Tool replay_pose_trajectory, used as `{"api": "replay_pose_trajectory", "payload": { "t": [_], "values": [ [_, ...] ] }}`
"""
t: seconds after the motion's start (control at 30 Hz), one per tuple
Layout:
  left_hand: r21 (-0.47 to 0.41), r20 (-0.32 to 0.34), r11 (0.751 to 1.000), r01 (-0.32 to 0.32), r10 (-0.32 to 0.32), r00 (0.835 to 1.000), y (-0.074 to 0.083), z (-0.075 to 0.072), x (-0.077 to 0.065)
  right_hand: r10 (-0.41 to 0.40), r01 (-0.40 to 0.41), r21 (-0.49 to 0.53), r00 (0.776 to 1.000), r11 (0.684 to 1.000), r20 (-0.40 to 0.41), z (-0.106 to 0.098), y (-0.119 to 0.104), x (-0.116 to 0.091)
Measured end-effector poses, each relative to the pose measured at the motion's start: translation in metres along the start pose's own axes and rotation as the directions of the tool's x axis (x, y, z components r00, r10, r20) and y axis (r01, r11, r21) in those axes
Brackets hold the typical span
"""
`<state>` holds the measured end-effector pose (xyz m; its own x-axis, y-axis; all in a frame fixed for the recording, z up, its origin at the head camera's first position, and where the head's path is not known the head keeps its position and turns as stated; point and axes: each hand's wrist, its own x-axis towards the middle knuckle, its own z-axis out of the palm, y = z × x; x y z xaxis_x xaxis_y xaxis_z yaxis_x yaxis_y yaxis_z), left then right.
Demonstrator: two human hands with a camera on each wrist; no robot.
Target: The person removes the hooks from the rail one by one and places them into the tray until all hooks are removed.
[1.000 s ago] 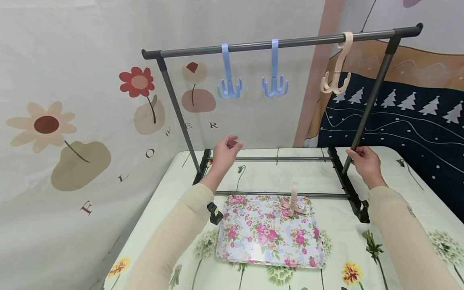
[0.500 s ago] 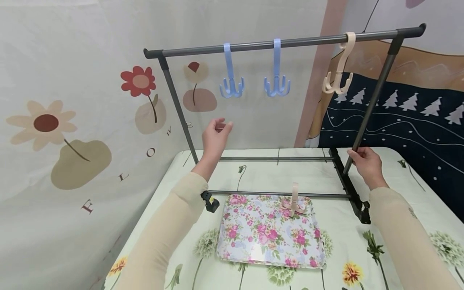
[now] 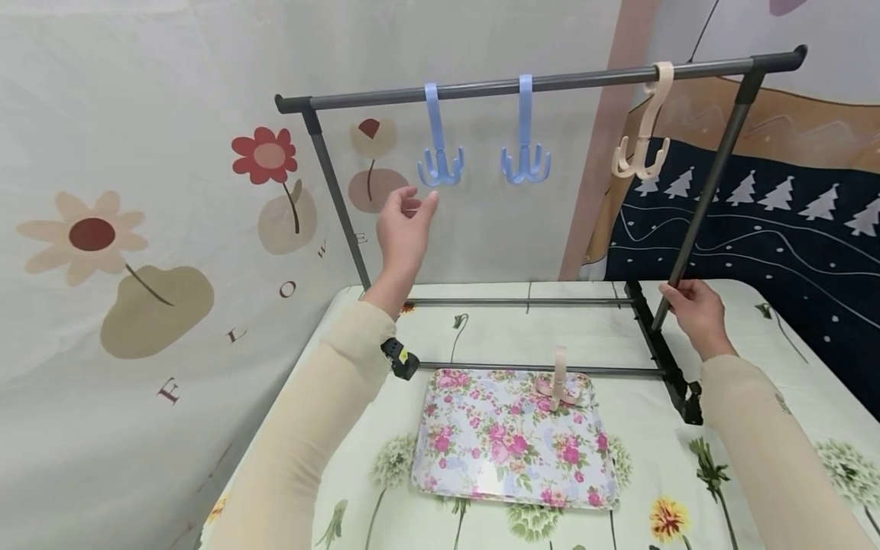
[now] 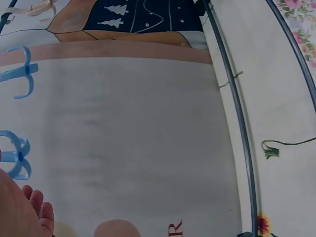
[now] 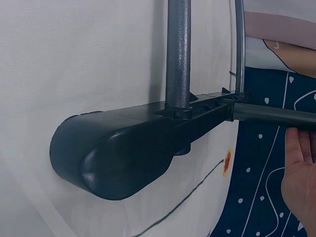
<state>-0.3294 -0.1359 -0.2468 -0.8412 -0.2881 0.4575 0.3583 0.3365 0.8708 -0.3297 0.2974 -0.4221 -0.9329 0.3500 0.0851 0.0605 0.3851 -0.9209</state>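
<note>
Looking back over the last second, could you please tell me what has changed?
The left hand has risen toward the leftmost blue hook; nothing was visibly grasped or released. The right hand still holds the right post, while that hook and the floral tray stay where they were.

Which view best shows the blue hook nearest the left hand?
The head view: the blue hook shows its full length there, unobstructed, hanging from the top rail. The left wrist view catches only its pronged end at the left edge; the right wrist view shows none of it.
</note>
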Motion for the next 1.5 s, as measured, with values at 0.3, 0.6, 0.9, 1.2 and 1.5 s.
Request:
{"api": "replay_pose_trajectory", "payload": {
  "t": [0.3, 0.6, 0.9, 1.2, 1.5],
  "values": [
    [-0.018, -0.063, 0.998, -0.053, 0.051, 0.997, 0.034, 0.006, 0.012, 0.003, -0.003, 0.007, 1.000, 1.000, -0.012, 0.000, 0.004, 0.001],
    [0.038, -0.130, 0.998, -0.050, 0.054, 0.990, 0.057, 0.019, 0.025, 0.016, -0.016, 0.021, 1.000, 1.000, -0.023, -0.002, 0.009, 0.004],
    [0.052, -0.222, 0.999, 0.018, -0.006, 0.975, 0.065, 0.036, 0.034, 0.027, -0.027, 0.006, 0.999, 1.000, -0.018, -0.002, 0.007, 0.003],
    [0.104, -0.303, 0.990, 0.090, -0.055, 0.952, 0.071, 0.046, 0.040, 0.016, -0.015, 0.032, 1.000, 0.999, -0.014, -0.001, 0.005, 0.002],
    [0.171, -0.363, 0.977, 0.124, -0.054, 0.930, 0.072, 0.054, 0.044, 0.028, -0.027, 0.028, 0.999, 0.999, -0.022, 0.001, 0.008, 0.007]
  ]
}}
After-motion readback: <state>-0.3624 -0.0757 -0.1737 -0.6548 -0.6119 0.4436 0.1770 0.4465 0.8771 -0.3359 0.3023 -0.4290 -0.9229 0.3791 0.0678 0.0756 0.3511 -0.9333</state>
